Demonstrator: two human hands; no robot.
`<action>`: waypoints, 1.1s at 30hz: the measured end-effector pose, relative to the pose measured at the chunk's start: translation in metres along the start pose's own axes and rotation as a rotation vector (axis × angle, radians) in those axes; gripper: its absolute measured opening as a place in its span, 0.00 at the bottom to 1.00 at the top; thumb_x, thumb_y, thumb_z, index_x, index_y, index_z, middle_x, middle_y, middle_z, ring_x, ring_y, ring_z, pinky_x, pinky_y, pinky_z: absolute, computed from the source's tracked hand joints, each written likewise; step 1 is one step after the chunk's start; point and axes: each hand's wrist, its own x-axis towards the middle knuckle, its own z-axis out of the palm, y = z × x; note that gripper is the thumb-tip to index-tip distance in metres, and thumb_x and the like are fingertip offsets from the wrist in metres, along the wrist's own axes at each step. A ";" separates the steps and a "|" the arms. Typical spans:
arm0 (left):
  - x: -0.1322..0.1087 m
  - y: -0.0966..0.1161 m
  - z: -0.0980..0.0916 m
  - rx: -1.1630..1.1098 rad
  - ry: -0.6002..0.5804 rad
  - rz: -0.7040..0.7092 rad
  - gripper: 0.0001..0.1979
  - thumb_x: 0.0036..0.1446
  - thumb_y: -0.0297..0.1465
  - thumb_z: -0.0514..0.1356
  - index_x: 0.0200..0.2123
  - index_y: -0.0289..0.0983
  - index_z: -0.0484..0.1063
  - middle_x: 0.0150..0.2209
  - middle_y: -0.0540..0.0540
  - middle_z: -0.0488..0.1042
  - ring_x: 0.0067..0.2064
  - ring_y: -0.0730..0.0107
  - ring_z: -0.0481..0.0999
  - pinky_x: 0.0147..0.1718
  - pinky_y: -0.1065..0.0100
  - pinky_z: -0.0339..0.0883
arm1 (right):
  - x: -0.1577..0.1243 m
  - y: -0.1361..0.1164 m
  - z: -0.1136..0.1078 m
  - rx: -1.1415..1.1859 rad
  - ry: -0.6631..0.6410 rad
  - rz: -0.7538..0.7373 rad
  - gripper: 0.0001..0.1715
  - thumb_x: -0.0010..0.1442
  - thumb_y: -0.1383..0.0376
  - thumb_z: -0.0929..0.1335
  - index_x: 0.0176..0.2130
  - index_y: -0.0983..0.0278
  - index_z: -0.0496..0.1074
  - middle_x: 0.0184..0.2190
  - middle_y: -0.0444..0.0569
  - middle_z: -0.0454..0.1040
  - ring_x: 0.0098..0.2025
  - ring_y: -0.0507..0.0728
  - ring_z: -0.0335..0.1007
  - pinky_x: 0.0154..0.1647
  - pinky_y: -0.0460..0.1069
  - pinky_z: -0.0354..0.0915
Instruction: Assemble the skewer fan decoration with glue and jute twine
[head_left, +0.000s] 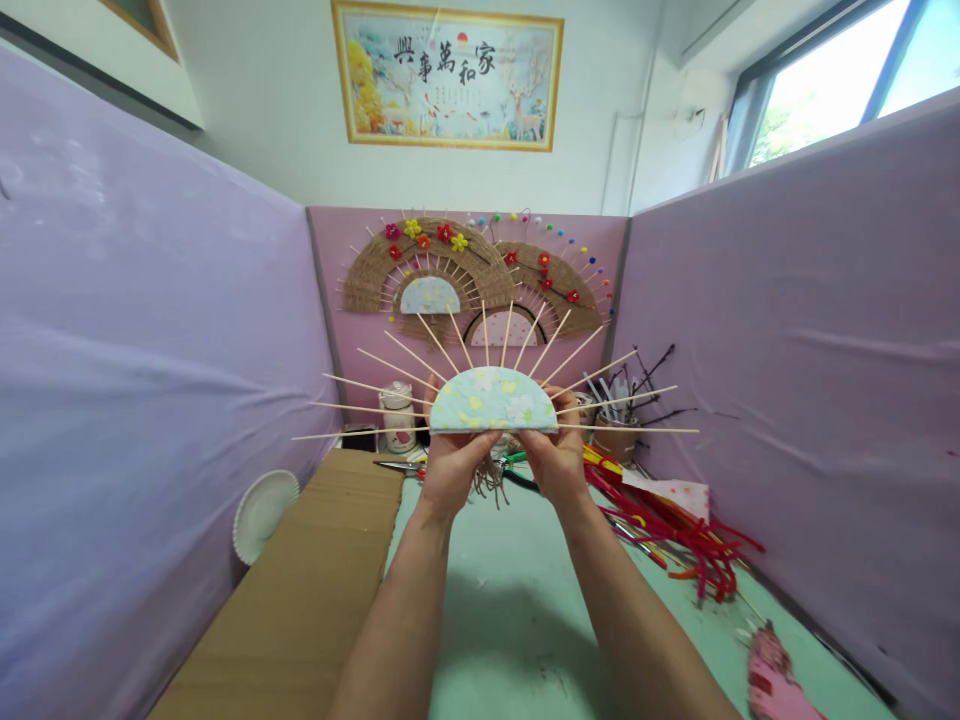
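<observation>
Lilac cloth-covered side panels (150, 400) flank the work space, and a pinkish-lilac rear panel (327, 345) closes it at the back. Between them lies a pale green tabletop (517, 630). A gold-framed landscape print with black characters (450, 85) hangs on the white wall above. A flat sheet of brown corrugated cardboard (285, 610) covers the left part of the table. Two broad, woven brown fan-shaped pieces, one at left (367, 285) and one at right (586, 318), overlap against the rear panel; both bear small bright flowers. In the centre, raised above the tabletop, is the held piece — a pale blue-green half-disc with a yellow and white floral pattern (487, 398), its straight edge downward, thin pale wooden sticks (486, 335) radiating from its curve and sides. The left hand (450, 472) and right hand (556, 468) grip its two lower corners, closed on it, thumbs along the straight edge and fingers partly hidden behind. To the right lies a loose heap of red fuzzy stems (705, 555), near a brown pot (615, 440). A white scalloped dish (262, 515) leans beside the cardboard; a white lidded jar (397, 415) stands behind it. Smallest — a tuft of brown twine (491, 482) shows between the hands.
</observation>
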 end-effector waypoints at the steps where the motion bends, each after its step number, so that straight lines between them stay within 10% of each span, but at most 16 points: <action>1: 0.000 -0.001 -0.002 0.001 -0.003 -0.015 0.41 0.34 0.25 0.75 0.55 0.46 0.69 0.43 0.47 0.80 0.50 0.63 0.78 0.50 0.66 0.70 | 0.000 -0.001 0.000 0.007 -0.004 0.014 0.31 0.42 0.67 0.76 0.44 0.56 0.63 0.50 0.45 0.71 0.47 0.55 0.71 0.46 0.50 0.69; 33: 0.003 -0.011 -0.007 -0.133 0.092 0.003 0.42 0.35 0.27 0.73 0.55 0.49 0.65 0.51 0.48 0.76 0.48 0.64 0.77 0.44 0.69 0.70 | -0.012 -0.010 0.027 0.165 0.051 0.329 0.26 0.47 0.68 0.75 0.43 0.56 0.63 0.40 0.39 0.75 0.41 0.53 0.74 0.42 0.51 0.75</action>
